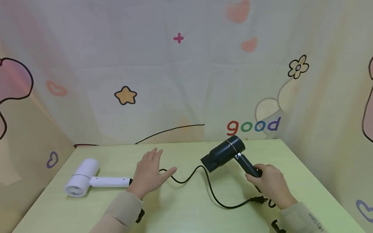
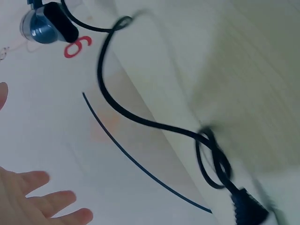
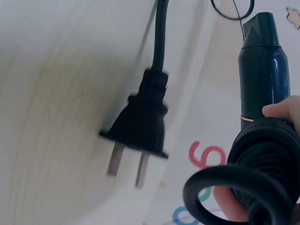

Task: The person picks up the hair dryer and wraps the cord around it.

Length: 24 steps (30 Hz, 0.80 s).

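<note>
My right hand (image 1: 269, 181) grips the handle of a black hair dryer (image 1: 224, 152), its flattened nozzle pointing left and down. Ribbed black cord (image 3: 267, 145) at the handle's base bends into a loop in the right wrist view. My left hand (image 1: 148, 174) is held with fingers spread and nothing in it, over the handle end of a white hair dryer (image 1: 84, 176) lying on its side. A black cord (image 1: 215, 197) winds between the hands to a two-pin plug (image 1: 258, 199) near my right wrist; its other end passes behind my left hand.
The pale table (image 1: 186, 220) meets a printed curtain (image 1: 163, 71) at its back edge, with more curtain down both sides. In the left wrist view, the cord (image 2: 140, 122) has a small twisted loop beside a ribbed black end (image 2: 248, 208).
</note>
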Tool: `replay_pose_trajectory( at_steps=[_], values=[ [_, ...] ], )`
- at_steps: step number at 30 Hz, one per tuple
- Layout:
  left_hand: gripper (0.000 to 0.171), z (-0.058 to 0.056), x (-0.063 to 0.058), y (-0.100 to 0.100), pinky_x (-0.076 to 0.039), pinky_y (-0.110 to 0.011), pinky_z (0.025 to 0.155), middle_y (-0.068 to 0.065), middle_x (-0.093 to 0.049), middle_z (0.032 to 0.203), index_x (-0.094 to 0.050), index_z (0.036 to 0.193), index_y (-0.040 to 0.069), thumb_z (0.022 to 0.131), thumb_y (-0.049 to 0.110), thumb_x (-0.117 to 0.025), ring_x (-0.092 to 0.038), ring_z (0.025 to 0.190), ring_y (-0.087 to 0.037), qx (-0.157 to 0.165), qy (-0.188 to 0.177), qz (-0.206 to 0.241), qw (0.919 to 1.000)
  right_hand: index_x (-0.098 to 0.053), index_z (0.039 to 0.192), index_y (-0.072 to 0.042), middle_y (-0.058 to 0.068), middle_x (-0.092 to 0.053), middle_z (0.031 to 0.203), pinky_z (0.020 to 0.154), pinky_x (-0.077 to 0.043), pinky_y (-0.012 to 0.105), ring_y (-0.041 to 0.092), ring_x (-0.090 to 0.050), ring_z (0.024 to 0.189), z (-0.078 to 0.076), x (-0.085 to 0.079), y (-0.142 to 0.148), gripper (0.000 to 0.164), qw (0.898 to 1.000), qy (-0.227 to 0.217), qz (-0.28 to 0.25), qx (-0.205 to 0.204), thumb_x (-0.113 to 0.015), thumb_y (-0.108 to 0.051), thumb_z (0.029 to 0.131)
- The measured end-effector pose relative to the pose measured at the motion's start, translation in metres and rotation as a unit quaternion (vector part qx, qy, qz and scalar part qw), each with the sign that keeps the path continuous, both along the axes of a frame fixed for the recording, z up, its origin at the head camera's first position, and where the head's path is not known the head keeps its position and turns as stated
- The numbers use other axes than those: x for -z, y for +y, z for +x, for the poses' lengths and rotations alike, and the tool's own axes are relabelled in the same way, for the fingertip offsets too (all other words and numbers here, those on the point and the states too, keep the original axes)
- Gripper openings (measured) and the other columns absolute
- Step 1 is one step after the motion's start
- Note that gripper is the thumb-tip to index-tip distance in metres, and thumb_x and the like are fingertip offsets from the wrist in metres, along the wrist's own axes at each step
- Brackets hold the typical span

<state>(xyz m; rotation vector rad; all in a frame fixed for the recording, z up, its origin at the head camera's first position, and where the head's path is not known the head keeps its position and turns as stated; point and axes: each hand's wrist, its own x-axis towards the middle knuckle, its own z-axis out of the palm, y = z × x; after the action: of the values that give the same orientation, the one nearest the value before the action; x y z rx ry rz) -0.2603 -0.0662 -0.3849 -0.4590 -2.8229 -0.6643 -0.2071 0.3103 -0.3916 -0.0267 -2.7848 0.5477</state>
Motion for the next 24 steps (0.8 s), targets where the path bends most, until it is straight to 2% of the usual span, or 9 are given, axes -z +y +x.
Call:
replay_pose_trajectory(
  at_steps=[4,10,17,24],
  values=[
    [0.092,-0.002,0.006,-0.018,-0.022,-0.061,0.109,-0.019,-0.02,0.155,-0.022,0.15,0.01,0.084,0.064,-0.055,-0.019,0.142,-0.041,-0.02,0.021,-0.011,0.9995,-0.067,0.102,0.003,0.005,-0.059,0.068,0.051,-0.036,0.028,0.019,-0.049,0.063,-0.005,0.002,0.01,0.043,1.0,-0.001,-0.004,0.008,-0.072,-0.032,0.079],
    [0.095,-0.008,0.007,-0.05,-0.012,-0.065,0.109,-0.023,-0.008,0.156,-0.016,0.151,0.008,0.084,0.064,-0.054,-0.008,0.142,-0.046,-0.06,0.022,-0.019,0.9978,-0.066,0.099,0.004,0.006,-0.058,0.067,0.049,-0.035,0.028,0.019,-0.049,0.06,-0.012,0.003,0.026,0.041,1.0,-0.012,-0.007,0.028,-0.071,-0.033,0.08],
    [0.098,-0.02,0.011,-0.096,-0.01,-0.069,0.106,-0.031,-0.006,0.154,-0.013,0.151,0.003,0.086,0.069,-0.046,-0.008,0.139,-0.052,-0.114,0.013,-0.015,0.9932,-0.064,0.098,0.007,0.006,-0.058,0.065,0.049,-0.034,0.028,0.02,-0.05,0.059,-0.021,0.006,0.048,0.046,0.998,-0.034,-0.005,0.048,-0.068,-0.036,0.082],
    [0.101,-0.021,0.016,-0.14,-0.01,-0.072,0.102,-0.037,-0.006,0.15,-0.012,0.149,-0.002,0.086,0.07,-0.043,-0.009,0.133,-0.059,-0.172,0.005,-0.007,0.9851,-0.063,0.098,0.008,0.007,-0.06,0.063,0.048,-0.035,0.029,0.018,-0.052,0.055,-0.03,0.006,0.062,0.05,0.997,-0.043,-0.022,0.068,-0.066,-0.039,0.083]
  ],
)
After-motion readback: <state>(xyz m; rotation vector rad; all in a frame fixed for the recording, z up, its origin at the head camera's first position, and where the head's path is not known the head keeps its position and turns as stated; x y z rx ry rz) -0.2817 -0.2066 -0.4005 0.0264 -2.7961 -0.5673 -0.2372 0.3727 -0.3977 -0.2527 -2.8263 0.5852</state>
